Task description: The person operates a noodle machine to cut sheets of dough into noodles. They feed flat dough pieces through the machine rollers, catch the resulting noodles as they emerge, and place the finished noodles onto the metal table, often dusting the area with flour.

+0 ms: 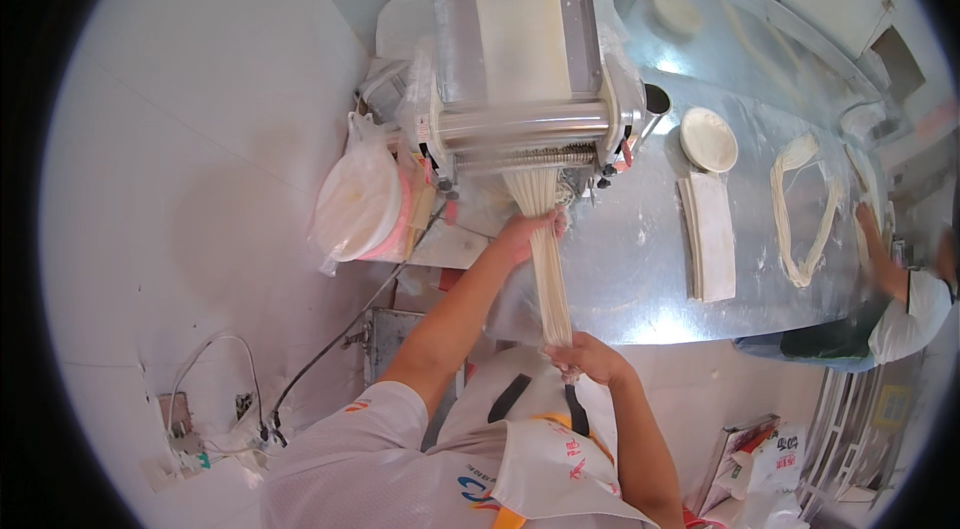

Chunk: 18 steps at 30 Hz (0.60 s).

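Observation:
A long bundle of fresh noodles (pixel 552 279) runs down from the cutting rollers of a metal noodle machine (pixel 525 124) toward my body. Close below the rollers, my left hand (pixel 533 232) is closed round the upper part of the strands. Lower down, just past the table edge, my right hand (pixel 583 359) grips the bundle's lower end. Above, a wide pale dough sheet (pixel 520 19) lies on the machine's sloping feed tray and goes into the rollers. Where the strands pass through my fingers they are partly hidden.
On the metal table (pixel 640 249) to the right are a bowl of flour (pixel 708 140), a stack of folded dough sheets (pixel 708 237) and a noodle loop (pixel 780 209). A plastic-wrapped white tub (pixel 358 204) stands left of the machine. Another person's arm (pixel 885 264) reaches in at far right.

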Each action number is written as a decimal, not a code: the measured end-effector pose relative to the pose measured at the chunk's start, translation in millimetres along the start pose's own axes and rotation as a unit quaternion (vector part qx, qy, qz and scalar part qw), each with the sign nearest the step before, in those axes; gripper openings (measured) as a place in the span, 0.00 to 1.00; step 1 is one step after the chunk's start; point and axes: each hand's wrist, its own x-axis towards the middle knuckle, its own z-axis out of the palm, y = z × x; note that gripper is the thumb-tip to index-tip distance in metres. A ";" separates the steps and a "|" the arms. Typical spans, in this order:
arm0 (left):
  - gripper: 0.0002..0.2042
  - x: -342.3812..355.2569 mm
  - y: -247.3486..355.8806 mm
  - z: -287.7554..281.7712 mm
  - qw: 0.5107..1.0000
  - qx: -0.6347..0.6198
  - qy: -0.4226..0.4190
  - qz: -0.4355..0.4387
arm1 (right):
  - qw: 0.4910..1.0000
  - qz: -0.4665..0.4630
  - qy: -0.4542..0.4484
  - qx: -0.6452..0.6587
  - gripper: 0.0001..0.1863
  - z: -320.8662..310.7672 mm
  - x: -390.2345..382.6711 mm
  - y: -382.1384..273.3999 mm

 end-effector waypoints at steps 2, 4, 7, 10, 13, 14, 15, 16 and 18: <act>0.14 2.5 -1.1 7.8 1.000 0.014 0.017 -0.010 | 1.000 0.006 0.006 0.000 0.13 -2.3 -6.2 3.6; 0.14 4.4 -0.9 6.4 0.999 0.028 0.027 -0.007 | 1.000 0.002 0.015 -0.015 0.13 -0.8 -10.7 6.0; 0.14 5.4 2.1 -7.4 0.999 0.036 0.020 0.010 | 1.000 0.019 0.002 -0.009 0.13 5.0 -13.8 3.2; 0.13 8.0 3.1 -8.7 1.000 0.026 0.003 0.017 | 1.000 0.025 0.005 0.001 0.14 6.3 -17.1 7.5; 0.14 15.2 -2.7 2.2 0.999 0.031 0.019 0.016 | 0.999 0.027 0.021 -0.019 0.14 1.7 -24.4 18.1; 0.13 19.4 -3.5 6.6 0.999 0.036 0.018 0.011 | 0.999 0.020 0.023 -0.013 0.15 0.5 -28.1 21.3; 0.13 23.2 -9.1 8.8 0.999 0.040 0.017 0.003 | 1.000 0.015 0.026 -0.006 0.15 1.5 -35.1 21.8; 0.13 24.3 -8.8 -1.5 0.995 0.093 0.032 0.007 | 0.999 0.008 0.034 0.001 0.15 2.7 -41.7 20.7; 0.12 24.6 0.3 -34.6 0.999 0.037 0.014 0.014 | 0.996 -0.021 0.034 -0.085 0.18 12.0 -35.4 15.7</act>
